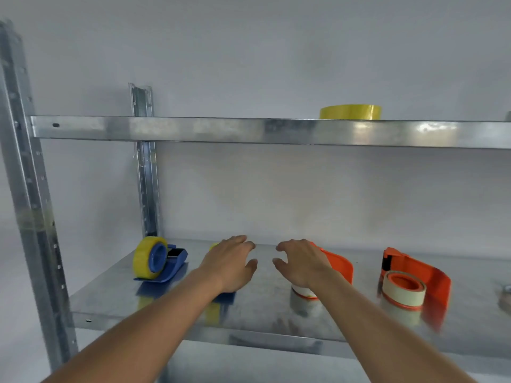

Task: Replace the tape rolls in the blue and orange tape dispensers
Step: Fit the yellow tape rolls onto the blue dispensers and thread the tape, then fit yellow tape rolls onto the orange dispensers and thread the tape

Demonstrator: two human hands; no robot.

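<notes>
Blue dispenser (163, 261) sits left of the loosely spread left hand (232, 264); right hand (301, 262) likewise.

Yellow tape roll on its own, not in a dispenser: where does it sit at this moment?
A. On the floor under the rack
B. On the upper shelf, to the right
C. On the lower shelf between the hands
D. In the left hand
B: the loose yellow roll lies flat on the upper shelf, right of centre, above both hands, which hover open over the lower shelf and hold nothing.
</notes>
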